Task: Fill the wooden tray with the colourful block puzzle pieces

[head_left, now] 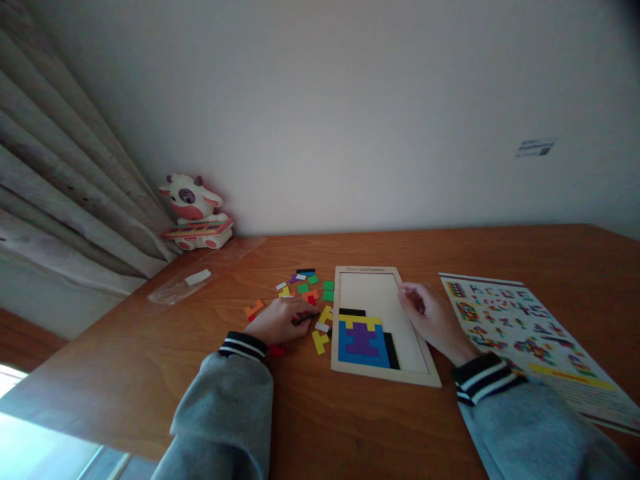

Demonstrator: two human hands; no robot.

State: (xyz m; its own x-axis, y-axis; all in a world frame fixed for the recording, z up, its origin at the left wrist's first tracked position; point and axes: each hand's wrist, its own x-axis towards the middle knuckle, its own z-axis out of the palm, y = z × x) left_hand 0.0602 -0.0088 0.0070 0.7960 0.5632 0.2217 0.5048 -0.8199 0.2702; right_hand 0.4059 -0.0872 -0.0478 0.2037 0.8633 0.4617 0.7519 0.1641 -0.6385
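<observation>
Left of the board (386,374), the left hand (283,319) bends over loose blocks (303,289); the right hand (433,317) curls by the board's right edge. I can't tell if either grips anything. The board's top has open room.

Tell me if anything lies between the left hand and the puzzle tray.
Yes: two yellow pieces and a white piece lie on the table between the left hand and the puzzle tray. They look flat, so the hand could probably pass over them.
</observation>
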